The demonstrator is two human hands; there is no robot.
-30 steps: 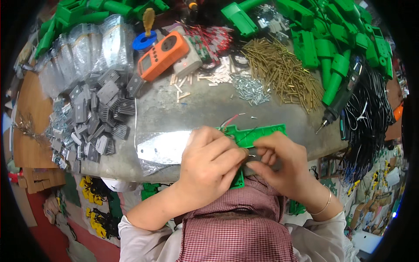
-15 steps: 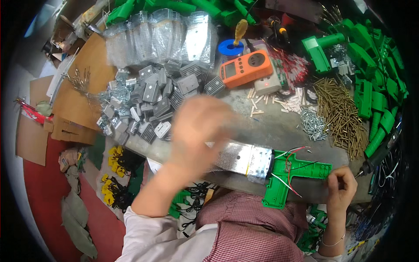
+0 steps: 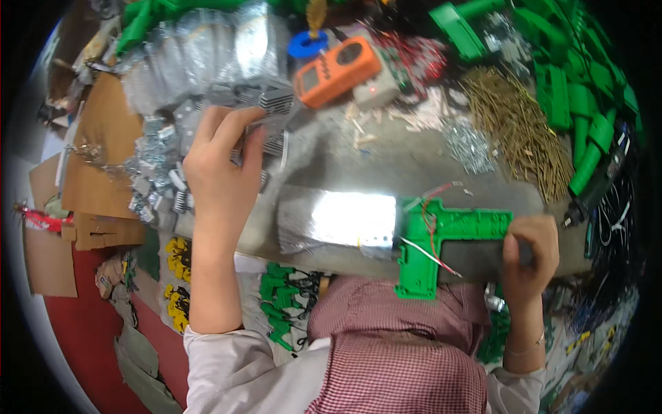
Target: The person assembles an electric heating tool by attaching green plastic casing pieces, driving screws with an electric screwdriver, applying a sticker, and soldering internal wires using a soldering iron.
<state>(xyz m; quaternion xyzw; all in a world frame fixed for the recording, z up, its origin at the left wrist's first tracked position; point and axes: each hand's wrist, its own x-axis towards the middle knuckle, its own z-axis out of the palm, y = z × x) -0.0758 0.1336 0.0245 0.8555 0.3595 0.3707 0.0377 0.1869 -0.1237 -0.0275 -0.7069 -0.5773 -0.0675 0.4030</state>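
My left hand (image 3: 224, 155) is over the pile of grey ribbed metal blocks (image 3: 276, 102), its thumb and fingers apart, with no held part showing between them. The fingertips are close above the blocks; whether they touch is unclear. At the bench's near edge lies a green plastic housing half (image 3: 420, 252), T-shaped, with red and white wires across it. The curled, slightly blurred fingers of my right hand (image 3: 534, 248) grip the end of its handle. Left of the housing, and up against it, lies a shiny metal plate in a clear plastic bag (image 3: 345, 219).
Stacked plastic bags (image 3: 200, 58) stand behind the blocks. Further right are an orange meter (image 3: 339, 72), small screws (image 3: 469, 146), a heap of brass-coloured rods (image 3: 514, 117) and green housings (image 3: 552, 90). A dark tool (image 3: 596, 186) lies at the right.
My left hand has swung left and away from the plastic bag to the ribbed blocks. The view has shifted, moving the bench up and left in it. My right hand stays by the handle.
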